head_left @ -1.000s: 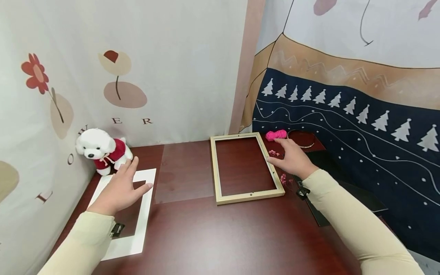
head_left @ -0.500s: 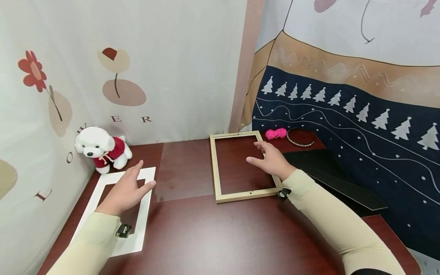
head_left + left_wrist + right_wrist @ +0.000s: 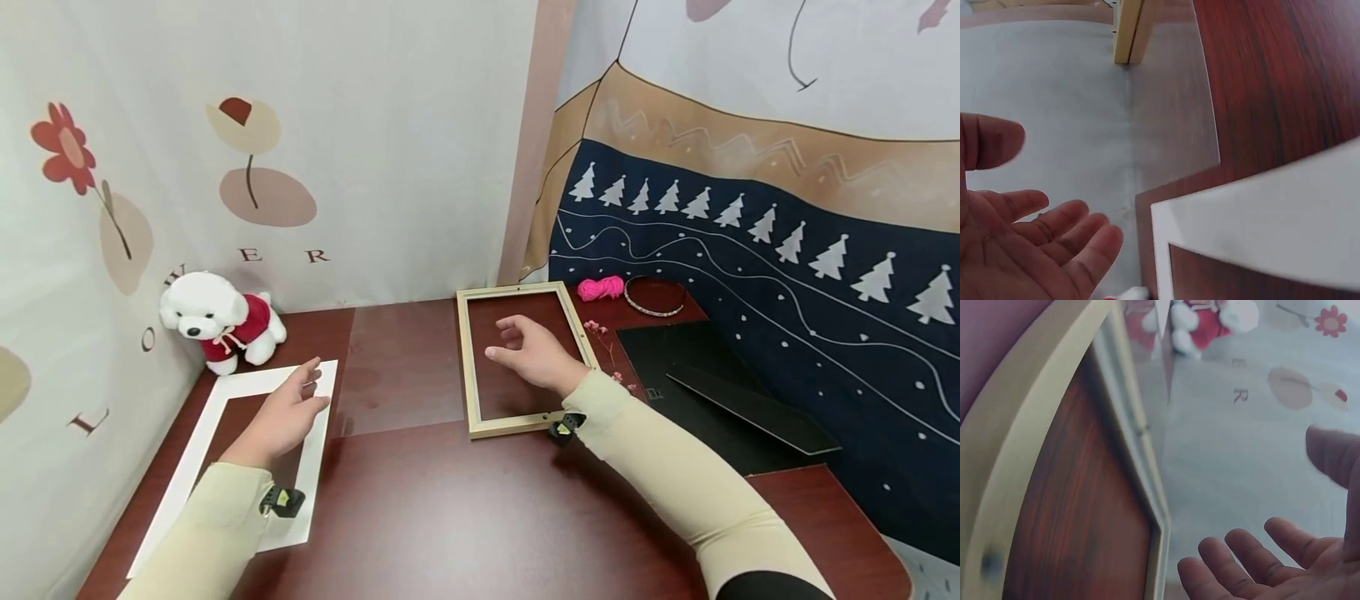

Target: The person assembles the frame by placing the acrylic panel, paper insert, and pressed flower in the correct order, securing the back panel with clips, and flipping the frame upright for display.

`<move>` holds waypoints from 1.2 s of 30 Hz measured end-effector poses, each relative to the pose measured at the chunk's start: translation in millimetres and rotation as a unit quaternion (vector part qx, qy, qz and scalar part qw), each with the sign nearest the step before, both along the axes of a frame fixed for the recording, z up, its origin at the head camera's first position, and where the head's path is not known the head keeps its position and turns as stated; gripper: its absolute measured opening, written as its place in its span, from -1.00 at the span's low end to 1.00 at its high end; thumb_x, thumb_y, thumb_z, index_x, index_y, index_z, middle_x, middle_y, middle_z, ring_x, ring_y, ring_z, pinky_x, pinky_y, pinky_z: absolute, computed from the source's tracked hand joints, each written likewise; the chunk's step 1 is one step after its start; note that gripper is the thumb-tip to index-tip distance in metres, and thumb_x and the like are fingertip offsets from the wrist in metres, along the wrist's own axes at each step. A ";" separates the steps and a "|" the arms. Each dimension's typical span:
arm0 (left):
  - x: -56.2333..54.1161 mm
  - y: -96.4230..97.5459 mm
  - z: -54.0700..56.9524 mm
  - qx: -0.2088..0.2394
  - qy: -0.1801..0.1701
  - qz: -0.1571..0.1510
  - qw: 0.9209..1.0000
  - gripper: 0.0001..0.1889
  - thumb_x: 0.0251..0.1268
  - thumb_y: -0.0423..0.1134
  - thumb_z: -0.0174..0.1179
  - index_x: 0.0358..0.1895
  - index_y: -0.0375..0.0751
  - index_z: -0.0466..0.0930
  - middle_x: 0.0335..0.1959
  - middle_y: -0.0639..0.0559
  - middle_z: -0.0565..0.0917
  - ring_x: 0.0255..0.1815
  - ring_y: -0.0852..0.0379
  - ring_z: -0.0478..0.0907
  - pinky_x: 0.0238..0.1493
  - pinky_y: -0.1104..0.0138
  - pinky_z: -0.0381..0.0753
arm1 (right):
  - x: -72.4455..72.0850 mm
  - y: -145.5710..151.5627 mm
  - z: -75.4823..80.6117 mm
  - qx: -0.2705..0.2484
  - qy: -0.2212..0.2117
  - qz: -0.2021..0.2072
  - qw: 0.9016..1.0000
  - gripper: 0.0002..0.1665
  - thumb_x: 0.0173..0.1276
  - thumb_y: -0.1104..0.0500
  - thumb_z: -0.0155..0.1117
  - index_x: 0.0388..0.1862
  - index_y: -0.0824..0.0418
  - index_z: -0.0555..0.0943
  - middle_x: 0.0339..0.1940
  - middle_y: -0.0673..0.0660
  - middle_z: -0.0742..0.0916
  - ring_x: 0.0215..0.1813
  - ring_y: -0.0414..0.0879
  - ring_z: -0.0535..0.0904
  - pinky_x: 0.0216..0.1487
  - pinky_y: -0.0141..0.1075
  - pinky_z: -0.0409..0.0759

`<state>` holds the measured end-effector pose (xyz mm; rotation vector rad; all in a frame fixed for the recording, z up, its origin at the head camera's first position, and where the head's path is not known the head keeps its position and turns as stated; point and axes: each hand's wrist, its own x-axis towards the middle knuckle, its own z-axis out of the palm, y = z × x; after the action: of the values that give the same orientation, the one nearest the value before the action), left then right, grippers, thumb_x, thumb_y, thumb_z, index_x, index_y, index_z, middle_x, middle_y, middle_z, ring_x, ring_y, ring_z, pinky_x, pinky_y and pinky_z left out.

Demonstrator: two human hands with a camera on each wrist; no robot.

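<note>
My left hand hovers over the white mat board, a rectangular border with a cut-out middle, at the table's left. Its fingers are relaxed, with nothing between them. Over the pale wooden picture frame is my right hand, loosely curved and holding nothing. In the right wrist view the fingers stand apart from the frame's rim. A clear sheet lies between mat and frame; its corner shows in the left wrist view near the mat.
A white plush dog in red sits at the back left. Behind the right arm lies a black backing board with a stand flap. Pink yarn, a thin hoop and pink dried flowers lie at the back right.
My right hand has moved left, from beyond the frame's right edge to above its opening. The left hand has shifted slightly right and down over the mat board. The objects lie as before.
</note>
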<state>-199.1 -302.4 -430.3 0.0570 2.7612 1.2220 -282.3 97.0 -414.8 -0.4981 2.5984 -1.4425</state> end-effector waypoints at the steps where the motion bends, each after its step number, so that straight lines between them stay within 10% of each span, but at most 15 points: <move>1: -0.5 0.5 -0.7 0.014 -0.007 0.002 1.000 -0.23 0.57 -0.37 0.00 0.68 -0.50 -0.16 0.59 -0.59 0.14 0.57 -0.57 0.16 0.47 -0.33 0.29 | 0.6 -5.3 -0.5 -0.006 -0.002 0.002 1.000 -0.34 0.46 0.07 0.44 0.43 0.29 0.50 0.31 0.40 0.66 0.31 0.20 0.63 0.35 0.05 0.58; 17: -1.9 3.2 -5.4 0.127 -0.085 0.005 0.988 -0.18 0.36 -0.54 -0.18 0.67 -0.54 -0.26 0.61 -0.64 0.02 0.65 -0.54 0.00 0.57 -0.33 0.12 | 13.1 -65.6 -7.0 -0.059 -0.114 0.025 0.991 -0.32 0.55 -0.03 0.32 0.48 0.28 0.42 0.34 0.32 0.63 0.24 0.11 0.65 0.18 -0.05 0.66; 36: -6.0 4.5 -9.2 0.134 -0.125 0.007 0.983 -0.19 0.40 -0.49 -0.20 0.69 -0.49 -0.25 0.63 -0.60 0.03 0.66 -0.49 0.01 0.58 -0.27 0.13 | 16.4 -101.2 -18.5 -0.063 -0.144 0.008 0.988 -0.24 0.55 -0.12 0.28 0.50 0.31 0.40 0.42 0.31 0.58 0.38 0.16 0.56 0.35 0.03 0.56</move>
<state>-205.1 -297.8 -439.6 -0.0860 2.3757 1.4839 -265.9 -4.1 -433.3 -0.2979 2.2854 -1.5513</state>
